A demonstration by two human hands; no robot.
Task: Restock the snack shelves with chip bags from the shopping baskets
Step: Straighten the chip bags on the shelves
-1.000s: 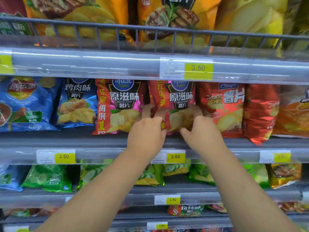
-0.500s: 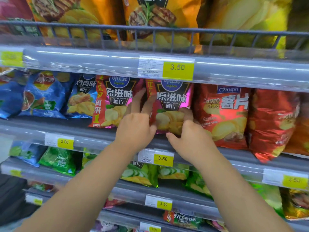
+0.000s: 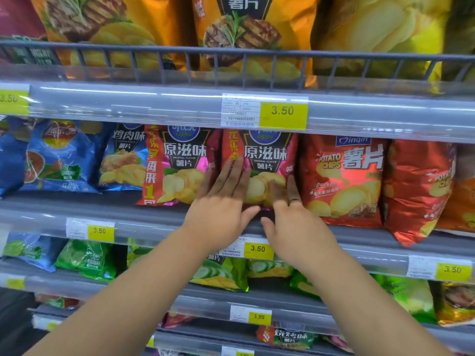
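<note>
Head camera view: a glossy foil chip bag point(image 3: 267, 152), magenta with a dark shield-shaped panel and printed pale potato slices, stands upright on the grey middle shelf point(image 3: 77, 206). It sits between a matching magenta bag point(image 3: 180, 163) on its left and a crinkled red foil bag point(image 3: 344, 176) on its right, close against both.

The left hand point(image 3: 221, 209) lies flat on the left half of the bag's front, its fingers point(image 3: 231, 176) straight and slightly fanned, pointing up the face of the pack. The right hand point(image 3: 295, 232) touches the lower right part of the same bag with straight fingers held nearly together; they are blurred, and one wears a thin dark ring point(image 3: 294, 200). Neither hand curls round the pack. The two thumbs point toward each other just below the bag's crimped bottom seam.

Farther left on this shelf are puffy blue bags point(image 3: 123, 160). Above, a clear plastic strip carries a yellow price label point(image 3: 282, 113) reading 3.50, and a grey wire rail point(image 3: 154, 51) fronts large orange bags point(image 3: 257, 27). On the shelf below lie shiny green bags point(image 3: 87, 258).
</note>
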